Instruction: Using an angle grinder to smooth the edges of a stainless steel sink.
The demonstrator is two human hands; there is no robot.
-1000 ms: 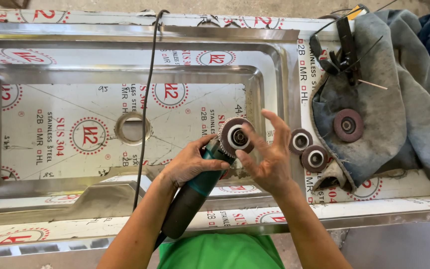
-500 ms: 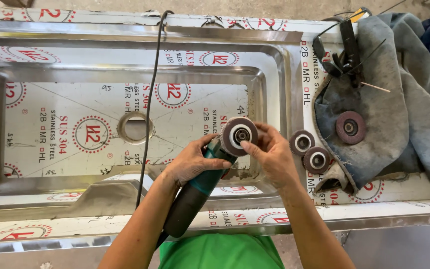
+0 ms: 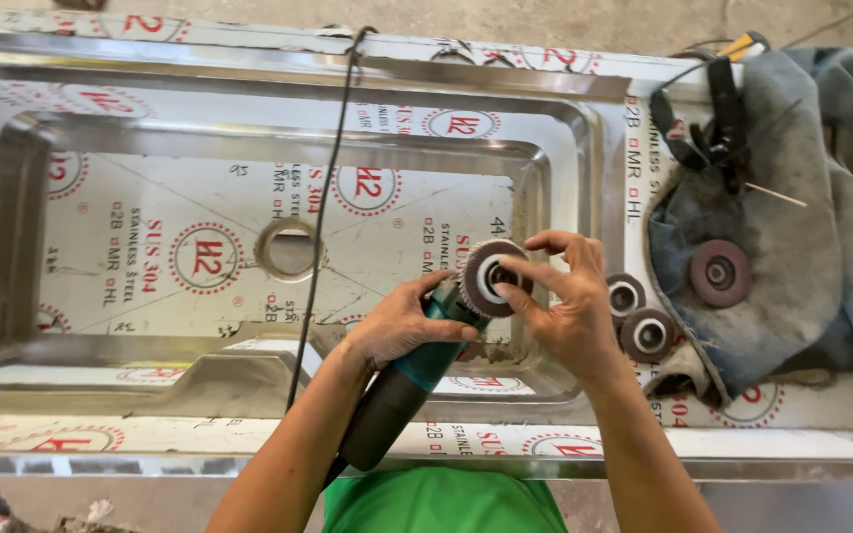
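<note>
My left hand [image 3: 402, 323] grips the teal and black body of an angle grinder [image 3: 402, 390], held over the front rim of a stainless steel sink [image 3: 249, 148]. A brown flap disc [image 3: 491, 277] sits on the grinder's head. My right hand [image 3: 565, 306] has its fingertips on the centre of that disc, with the fingers curled around it. The grinder's black cable [image 3: 326, 207] runs up across the sink basin to the far edge.
Two used flap discs [image 3: 625, 294] [image 3: 649, 336] lie on the sink's right ledge by my right hand. A third disc [image 3: 720, 272] rests on grey-blue cloth [image 3: 802, 247] at the right, with black straps [image 3: 708, 133] above. The basin has a round drain hole [image 3: 289, 249].
My right hand has closed in from an open spread onto the centre of the disc. The grinder and left hand have stayed almost in place.
</note>
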